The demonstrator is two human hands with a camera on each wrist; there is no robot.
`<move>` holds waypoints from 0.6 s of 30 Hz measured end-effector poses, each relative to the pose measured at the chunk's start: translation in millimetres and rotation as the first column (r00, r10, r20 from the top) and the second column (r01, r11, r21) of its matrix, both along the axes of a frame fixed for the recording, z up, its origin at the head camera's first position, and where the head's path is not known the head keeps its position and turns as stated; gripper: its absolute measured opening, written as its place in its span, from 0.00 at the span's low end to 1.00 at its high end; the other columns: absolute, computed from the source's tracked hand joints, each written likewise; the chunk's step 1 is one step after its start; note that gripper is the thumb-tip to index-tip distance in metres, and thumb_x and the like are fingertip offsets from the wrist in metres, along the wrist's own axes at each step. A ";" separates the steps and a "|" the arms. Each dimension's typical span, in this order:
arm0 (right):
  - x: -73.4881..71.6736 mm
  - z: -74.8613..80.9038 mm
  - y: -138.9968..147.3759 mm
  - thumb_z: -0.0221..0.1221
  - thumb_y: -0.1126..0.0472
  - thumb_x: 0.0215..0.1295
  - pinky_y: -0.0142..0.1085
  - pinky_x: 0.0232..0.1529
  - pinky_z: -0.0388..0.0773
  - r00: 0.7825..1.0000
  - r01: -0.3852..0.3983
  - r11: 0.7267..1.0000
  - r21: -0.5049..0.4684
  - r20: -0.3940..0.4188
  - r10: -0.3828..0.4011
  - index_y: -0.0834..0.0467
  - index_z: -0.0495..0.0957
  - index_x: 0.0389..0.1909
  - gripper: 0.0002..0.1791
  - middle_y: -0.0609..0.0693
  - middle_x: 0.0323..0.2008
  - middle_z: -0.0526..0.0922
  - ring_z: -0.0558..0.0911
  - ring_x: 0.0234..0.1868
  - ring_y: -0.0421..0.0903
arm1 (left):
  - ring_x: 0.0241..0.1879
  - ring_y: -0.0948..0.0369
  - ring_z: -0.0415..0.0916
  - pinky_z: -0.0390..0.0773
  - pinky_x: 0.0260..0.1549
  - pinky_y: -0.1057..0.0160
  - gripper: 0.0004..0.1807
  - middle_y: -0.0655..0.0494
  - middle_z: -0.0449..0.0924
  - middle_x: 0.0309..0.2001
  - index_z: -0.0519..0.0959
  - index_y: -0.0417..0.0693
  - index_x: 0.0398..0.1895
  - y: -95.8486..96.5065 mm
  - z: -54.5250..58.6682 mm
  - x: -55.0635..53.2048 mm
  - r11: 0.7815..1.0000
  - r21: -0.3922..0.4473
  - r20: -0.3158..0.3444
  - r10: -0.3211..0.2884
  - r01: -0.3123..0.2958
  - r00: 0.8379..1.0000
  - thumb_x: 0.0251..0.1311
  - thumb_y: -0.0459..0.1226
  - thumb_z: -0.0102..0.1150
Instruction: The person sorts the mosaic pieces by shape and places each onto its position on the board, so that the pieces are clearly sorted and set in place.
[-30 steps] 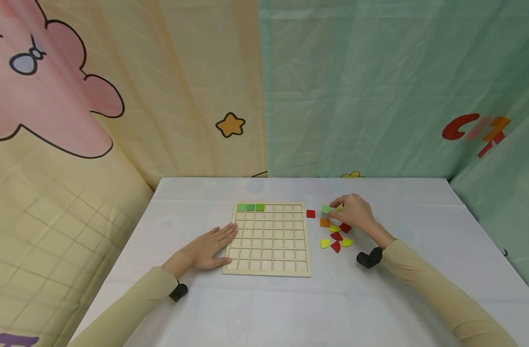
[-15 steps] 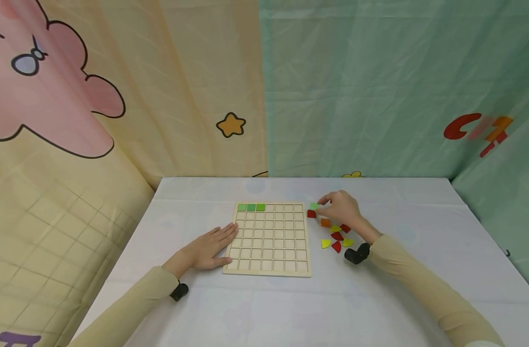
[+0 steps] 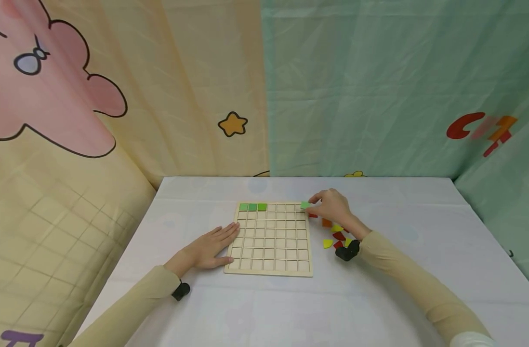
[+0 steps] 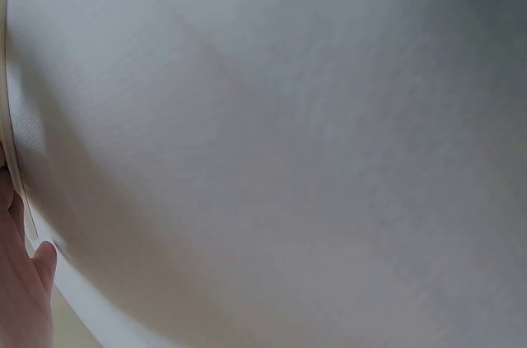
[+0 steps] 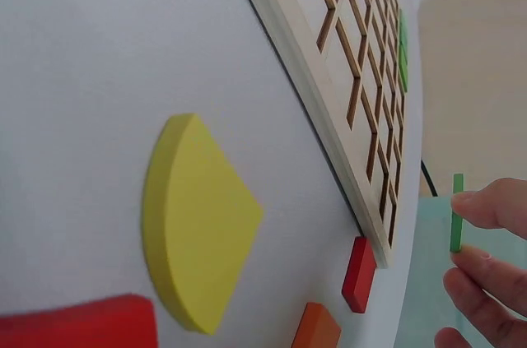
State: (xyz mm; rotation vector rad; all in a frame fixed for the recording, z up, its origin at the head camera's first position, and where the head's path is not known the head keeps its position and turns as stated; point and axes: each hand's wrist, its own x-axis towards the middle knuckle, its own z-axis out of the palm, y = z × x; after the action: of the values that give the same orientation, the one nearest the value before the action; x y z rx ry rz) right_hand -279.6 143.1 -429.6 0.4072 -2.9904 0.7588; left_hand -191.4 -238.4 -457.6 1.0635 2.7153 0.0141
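My right hand (image 3: 332, 206) pinches a light green square tile (image 3: 305, 205) by its edges between thumb and fingers. In the head view the tile overlaps the far right corner of the wooden grid board (image 3: 269, 275); the right wrist view shows this green tile (image 5: 457, 212) held up above the table. My left hand (image 3: 205, 250) lies flat with straight fingers, its fingertips on the board's left edge. Several green tiles (image 3: 253, 206) fill the leftmost cells of the far row. Only part of the left hand (image 4: 25, 282) shows in the left wrist view.
Right of the board lie a red square tile (image 5: 358, 274), an orange tile (image 3: 327, 222) and several yellow (image 3: 327, 244) and red (image 3: 338, 236) pieces, some hidden under the right wrist. A white cloth covers the table (image 3: 256, 308); curtains hang behind it.
My right hand has carried the light green tile leftward from the loose pieces to the board's far right corner. My left hand has stayed in place on the board's edge.
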 end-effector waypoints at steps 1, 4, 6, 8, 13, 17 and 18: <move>-0.7 0.1 -2.1 0.69 0.45 0.52 0.33 0.28 0.72 1.000 -0.001 1.000 0.006 0.003 0.001 0.54 0.88 0.38 0.19 0.51 0.37 0.87 0.77 0.36 0.48 | 0.77 0.52 0.40 0.51 0.73 0.47 0.45 0.48 0.39 0.78 0.44 0.41 0.76 -0.2 -0.6 -0.2 1.000 -0.001 -0.001 0.001 -0.001 1.000 0.68 0.61 0.39; -2.5 0.0 -8.2 0.69 0.45 0.52 0.32 0.28 0.73 1.000 -0.009 1.000 0.010 0.012 0.009 0.54 0.88 0.38 0.19 0.50 0.37 0.87 0.77 0.37 0.48 | 0.77 0.52 0.40 0.51 0.73 0.46 0.45 0.48 0.39 0.78 0.44 0.41 0.76 -0.7 -1.7 -0.5 1.000 -0.003 -0.008 0.002 -0.002 1.000 0.68 0.61 0.39; -3.5 -0.7 -11.7 0.69 0.45 0.52 0.32 0.27 0.73 1.000 -0.018 1.000 0.005 0.015 0.018 0.54 0.88 0.38 0.19 0.50 0.36 0.87 0.77 0.36 0.48 | 0.77 0.52 0.40 0.51 0.72 0.46 0.45 0.47 0.39 0.78 0.44 0.41 0.76 -0.7 -1.7 -0.5 1.000 -0.004 -0.011 -0.002 0.002 1.000 0.68 0.61 0.40; -4.4 -1.4 -14.5 0.69 0.45 0.51 0.32 0.25 0.73 1.000 -0.023 1.000 -0.003 0.015 0.023 0.54 0.88 0.38 0.19 0.49 0.36 0.87 0.78 0.35 0.46 | 0.77 0.51 0.41 0.51 0.72 0.46 0.45 0.47 0.40 0.78 0.44 0.40 0.76 -0.1 -1.3 -0.6 1.000 0.002 -0.012 -0.009 0.009 1.000 0.68 0.60 0.40; -6.5 -3.2 -20.2 0.69 0.45 0.51 0.31 0.22 0.71 0.999 -0.041 0.999 -0.023 0.018 0.041 0.54 0.87 0.37 0.18 0.49 0.34 0.88 0.78 0.27 0.43 | 0.77 0.52 0.40 0.50 0.73 0.46 0.45 0.47 0.39 0.78 0.44 0.40 0.76 1.8 0.9 -1.2 1.000 0.008 -0.007 -0.012 0.012 1.000 0.68 0.60 0.39; -9.0 -5.1 -25.8 0.68 0.45 0.52 0.30 0.22 0.71 0.998 -0.069 0.997 -0.019 0.013 0.069 0.54 0.87 0.37 0.18 0.49 0.35 0.88 0.78 0.27 0.42 | 0.77 0.52 0.40 0.51 0.73 0.46 0.45 0.47 0.39 0.78 0.44 0.40 0.76 1.5 1.5 -0.6 1.000 0.001 -0.009 -0.010 0.010 1.000 0.68 0.60 0.39; -9.6 -5.8 -27.6 0.68 0.45 0.52 0.31 0.22 0.72 0.997 -0.073 0.997 -0.018 0.012 0.074 0.53 0.87 0.37 0.18 0.49 0.35 0.88 0.79 0.28 0.42 | 0.77 0.52 0.40 0.51 0.73 0.46 0.45 0.47 0.39 0.78 0.44 0.40 0.76 1.2 1.4 -0.3 1.000 0.000 -0.009 -0.009 0.009 1.000 0.68 0.60 0.39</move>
State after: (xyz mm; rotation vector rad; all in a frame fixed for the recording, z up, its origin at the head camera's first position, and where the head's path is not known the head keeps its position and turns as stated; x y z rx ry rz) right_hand -289.3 115.5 -435.4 0.5161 -2.9927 0.7956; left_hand -191.8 -237.2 -456.2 1.0789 2.7187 0.0077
